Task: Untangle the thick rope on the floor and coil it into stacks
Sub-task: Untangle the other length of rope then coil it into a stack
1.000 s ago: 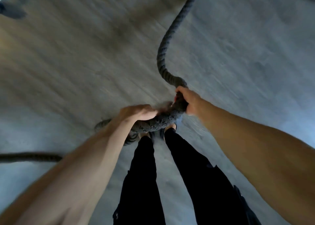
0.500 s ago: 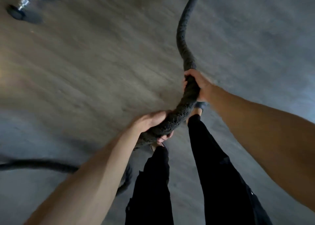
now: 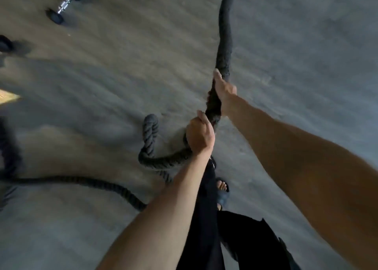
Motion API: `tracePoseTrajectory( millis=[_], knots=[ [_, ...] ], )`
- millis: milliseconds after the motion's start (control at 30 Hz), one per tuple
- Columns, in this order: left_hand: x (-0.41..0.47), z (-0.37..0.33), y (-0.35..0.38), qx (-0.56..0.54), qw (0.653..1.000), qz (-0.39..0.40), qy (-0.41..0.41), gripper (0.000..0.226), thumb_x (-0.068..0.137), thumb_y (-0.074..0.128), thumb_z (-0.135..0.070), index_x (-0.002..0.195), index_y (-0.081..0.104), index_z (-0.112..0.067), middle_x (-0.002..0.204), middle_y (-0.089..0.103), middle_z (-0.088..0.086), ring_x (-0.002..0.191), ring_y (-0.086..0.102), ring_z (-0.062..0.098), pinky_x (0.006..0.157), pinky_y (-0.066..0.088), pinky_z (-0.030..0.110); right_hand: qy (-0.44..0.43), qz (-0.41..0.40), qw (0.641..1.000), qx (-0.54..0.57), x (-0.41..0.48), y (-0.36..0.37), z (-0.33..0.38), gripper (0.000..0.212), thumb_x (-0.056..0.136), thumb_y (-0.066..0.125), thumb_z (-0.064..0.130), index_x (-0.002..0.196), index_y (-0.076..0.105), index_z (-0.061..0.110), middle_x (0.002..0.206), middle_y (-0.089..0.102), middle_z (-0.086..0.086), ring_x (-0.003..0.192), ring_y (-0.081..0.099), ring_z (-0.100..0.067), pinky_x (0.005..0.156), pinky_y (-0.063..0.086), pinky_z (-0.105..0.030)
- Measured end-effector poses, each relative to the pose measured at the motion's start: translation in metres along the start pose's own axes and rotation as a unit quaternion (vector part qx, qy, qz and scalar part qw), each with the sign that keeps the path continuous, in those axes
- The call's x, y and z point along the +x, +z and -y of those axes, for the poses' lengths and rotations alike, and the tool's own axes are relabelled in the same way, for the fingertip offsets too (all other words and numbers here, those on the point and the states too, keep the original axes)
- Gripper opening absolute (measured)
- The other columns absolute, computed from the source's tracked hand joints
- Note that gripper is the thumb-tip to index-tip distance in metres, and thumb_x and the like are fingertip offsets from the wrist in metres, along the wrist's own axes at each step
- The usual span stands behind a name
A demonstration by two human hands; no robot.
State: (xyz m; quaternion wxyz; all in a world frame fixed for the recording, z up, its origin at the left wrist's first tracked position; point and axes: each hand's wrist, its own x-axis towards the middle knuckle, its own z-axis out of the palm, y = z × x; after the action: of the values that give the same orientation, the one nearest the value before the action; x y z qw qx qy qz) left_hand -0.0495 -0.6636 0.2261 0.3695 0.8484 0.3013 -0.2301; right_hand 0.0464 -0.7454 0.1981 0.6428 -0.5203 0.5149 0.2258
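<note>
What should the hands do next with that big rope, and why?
Probably the left hand should let go and grab the rope beyond the right hand, to pull a length in. Both hands grip it close together, and a long stretch runs away across the floor, uncoiled.

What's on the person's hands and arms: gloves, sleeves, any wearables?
Nothing. The left hand and right hand are ungloved, with no sleeves, watch, band or ring in view. Lower down are black trousers and a dark open-toed sandal.

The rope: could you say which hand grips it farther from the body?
The right hand, higher in the picture; the left hand grips the rope just below it.
</note>
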Motion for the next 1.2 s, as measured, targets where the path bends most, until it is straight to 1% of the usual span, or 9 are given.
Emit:
tracePoseTrajectory(
  millis=[67, 233, 333, 467, 567, 767, 967, 1033, 1200],
  knots=[
    [-0.009, 0.014, -0.010, -0.026, 0.996, 0.077, 0.024, 0.067, 0.104, 0.024, -0.047, 0.107, 0.068, 0.003, 0.110, 0.068, 0.024, 0.105, 0.064, 0.034, 0.090, 0.047, 0.038, 0.006, 0.024, 1.000, 0.010, -0.015, -0.024, -0.006, 0.073, 0.068, 0.070, 0.075, 0.095, 0.056, 0.009, 0.092, 0.068, -0.016, 0.066, 0.063, -0.026, 0.060, 0.054, -0.035],
    [-0.022, 0.074, -0.045, 0.189, 0.939, 0.268, 0.108, 0.065, 0.104, 0.019, -0.050, 0.145, 0.040, -0.004, 0.131, 0.058, 0.024, 0.123, 0.053, 0.037, 0.107, 0.036, 0.043, -0.006, 0.094, 0.990, 0.109, -0.060, -0.081, -0.017, 0.058, 0.090, 0.057, 0.064, 0.065, 0.046, 0.013, 0.057, 0.046, -0.005, 0.040, 0.044, -0.019, 0.043, 0.041, -0.023],
    [-0.026, 0.091, -0.041, 0.172, 0.950, 0.233, 0.118, 0.053, 0.106, 0.030, -0.038, 0.149, 0.034, -0.006, 0.111, 0.067, 0.024, 0.110, 0.061, 0.037, 0.099, 0.042, 0.041, -0.008, 0.088, 0.981, 0.175, -0.067, -0.097, -0.026, 0.057, 0.091, 0.057, 0.063, 0.069, 0.054, 0.011, 0.062, 0.054, -0.007, 0.046, 0.052, -0.021, 0.047, 0.046, -0.026],
    [-0.044, 0.095, -0.039, 0.287, 0.927, 0.160, 0.182, 0.068, 0.096, 0.051, -0.027, 0.150, 0.023, 0.003, 0.117, 0.062, 0.024, 0.107, 0.061, 0.036, 0.091, 0.043, 0.039, -0.038, 0.047, 0.986, 0.157, -0.074, -0.081, -0.073, 0.059, 0.094, 0.055, 0.060, 0.115, 0.059, 0.005, 0.093, 0.069, -0.016, 0.077, 0.071, -0.032, 0.069, 0.061, -0.042],
    [-0.045, 0.113, -0.030, 0.200, 0.945, 0.175, 0.190, 0.050, 0.095, 0.048, -0.041, 0.117, 0.065, 0.002, 0.090, 0.067, 0.020, 0.090, 0.068, 0.033, 0.071, 0.048, 0.031, -0.002, 0.016, 0.994, 0.107, -0.078, -0.061, -0.147, 0.047, 0.090, 0.068, 0.050, 0.108, 0.063, 0.007, 0.090, 0.069, -0.012, 0.079, 0.069, -0.029, 0.072, 0.059, -0.038],
    [-0.028, 0.146, -0.024, 0.141, 0.938, 0.285, 0.139, 0.058, 0.107, 0.029, -0.033, 0.102, 0.066, 0.011, 0.107, 0.067, 0.031, 0.100, 0.065, 0.036, 0.082, 0.047, 0.041, -0.008, -0.023, 0.998, 0.058, -0.078, -0.033, -0.216, 0.037, 0.080, 0.081, 0.040, 0.082, 0.064, 0.007, 0.091, 0.071, -0.013, 0.086, 0.070, -0.029, 0.087, 0.060, -0.046],
    [-0.011, 0.201, -0.102, 0.097, 0.958, 0.182, 0.198, 0.035, 0.105, 0.035, -0.019, 0.134, 0.043, -0.002, 0.130, 0.055, 0.018, 0.119, 0.055, 0.028, 0.093, 0.041, 0.031, -0.066, -0.086, 0.992, 0.058, -0.108, 0.012, -0.221, 0.050, 0.090, 0.070, 0.042, 0.113, 0.057, 0.000, 0.109, 0.066, -0.016, 0.094, 0.068, -0.029, 0.087, 0.059, -0.045],
    [0.000, 0.225, -0.136, 0.119, 0.938, 0.163, 0.283, 0.033, 0.102, 0.034, -0.014, 0.131, 0.046, -0.001, 0.132, 0.055, 0.027, 0.117, 0.058, 0.037, 0.090, 0.048, 0.034, -0.088, -0.092, 0.989, 0.070, -0.119, 0.027, -0.218, 0.055, 0.089, 0.071, 0.042, 0.120, 0.054, 0.000, 0.115, 0.065, -0.017, 0.099, 0.067, -0.030, 0.089, 0.059, -0.045],
    [0.044, 0.265, -0.180, 0.251, 0.875, 0.330, 0.249, 0.043, 0.091, 0.049, -0.023, 0.132, 0.050, -0.011, 0.128, 0.058, 0.019, 0.119, 0.055, 0.035, 0.093, 0.043, 0.036, -0.126, -0.116, 0.982, 0.075, -0.139, 0.057, -0.218, 0.060, 0.087, 0.071, 0.046, 0.122, 0.052, 0.001, 0.116, 0.063, -0.016, 0.103, 0.065, -0.032, 0.095, 0.056, -0.047]
  ],
)
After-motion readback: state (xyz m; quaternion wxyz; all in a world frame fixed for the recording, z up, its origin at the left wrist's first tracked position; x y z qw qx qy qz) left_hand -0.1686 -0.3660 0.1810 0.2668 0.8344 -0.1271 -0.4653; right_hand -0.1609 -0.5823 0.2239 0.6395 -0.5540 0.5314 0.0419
